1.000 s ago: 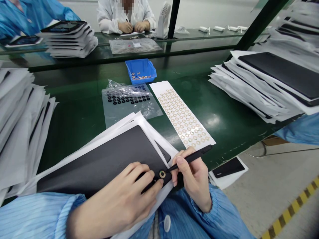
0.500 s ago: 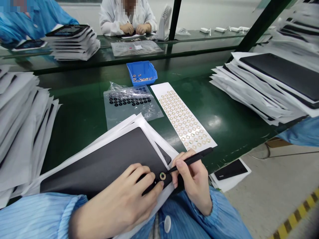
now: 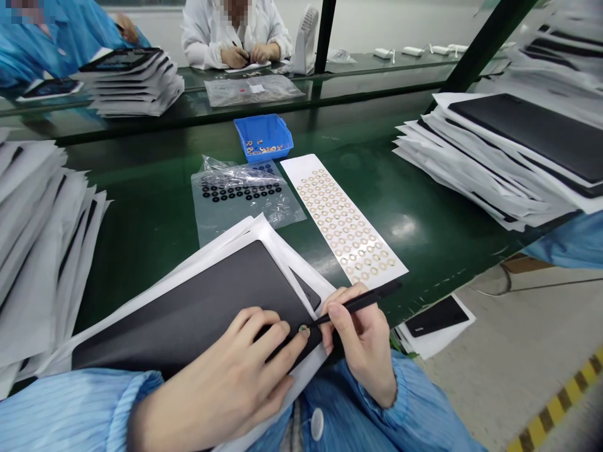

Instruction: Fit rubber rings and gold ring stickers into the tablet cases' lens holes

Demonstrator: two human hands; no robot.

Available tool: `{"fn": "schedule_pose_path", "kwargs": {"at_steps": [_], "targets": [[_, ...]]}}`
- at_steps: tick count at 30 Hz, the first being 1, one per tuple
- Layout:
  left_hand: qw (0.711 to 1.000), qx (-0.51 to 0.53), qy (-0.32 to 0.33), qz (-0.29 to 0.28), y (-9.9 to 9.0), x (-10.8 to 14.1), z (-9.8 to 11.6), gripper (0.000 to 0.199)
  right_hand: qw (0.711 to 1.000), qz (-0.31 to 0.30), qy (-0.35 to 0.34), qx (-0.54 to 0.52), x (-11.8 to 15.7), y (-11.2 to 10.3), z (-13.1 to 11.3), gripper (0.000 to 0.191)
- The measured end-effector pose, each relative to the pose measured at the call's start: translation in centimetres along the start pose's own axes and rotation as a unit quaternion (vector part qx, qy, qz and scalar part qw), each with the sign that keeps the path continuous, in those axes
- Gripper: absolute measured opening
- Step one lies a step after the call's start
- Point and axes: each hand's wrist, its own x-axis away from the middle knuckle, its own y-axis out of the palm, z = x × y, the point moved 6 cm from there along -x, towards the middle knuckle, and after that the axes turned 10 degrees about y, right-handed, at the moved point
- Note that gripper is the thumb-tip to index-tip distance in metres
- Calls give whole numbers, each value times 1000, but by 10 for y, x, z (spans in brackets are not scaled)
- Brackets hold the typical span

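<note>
A dark grey flat slab (image 3: 188, 307) lies on white paper sheets (image 3: 226, 267) across my lap and the bench edge. My left hand (image 3: 226, 370) rests on its lower corner, with a fingertip over a small tan ring (image 3: 303, 329) that is mostly hidden. My right hand (image 3: 362, 339) is shut on a black pen-shaped tool (image 3: 362, 301), whose tip touches the ring's edge. Beyond the hands lie a white strip of tan rings (image 3: 343, 220) and a plastic bag of black rings (image 3: 240, 188). A blue bin (image 3: 262, 135) holds loose rings.
Tall stacks of paper-wrapped dark slabs (image 3: 42, 245) (image 3: 499, 150) stand on both sides of the green bench. Across a glass shelf (image 3: 254, 91), a person in a white coat (image 3: 235, 34) works with both hands. A blue-sleeved person (image 3: 51, 31) sits at far left.
My left fingertip has slid onto the ring and now covers most of it. The tool tip stays at the ring's edge, and my right hand has barely moved.
</note>
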Motion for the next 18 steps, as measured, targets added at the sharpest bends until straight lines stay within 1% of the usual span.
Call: {"fn": "schedule_pose_path", "kwargs": {"at_steps": [6, 10, 15, 18], "targets": [[1000, -8, -13, -9, 0, 0, -1, 28, 1000, 6, 4, -20, 2, -2, 1, 19], [999, -39, -22, -15, 1, -1, 0, 27, 998, 16, 12, -57, 5, -3, 6, 17], [997, -73, -28, -18, 3, -2, 1, 34, 995, 18, 31, -89, 8, -5, 16, 16], [995, -90, -19, -25, 4, -3, 2, 30, 994, 22, 35, -98, 8, -6, 18, 17]]}}
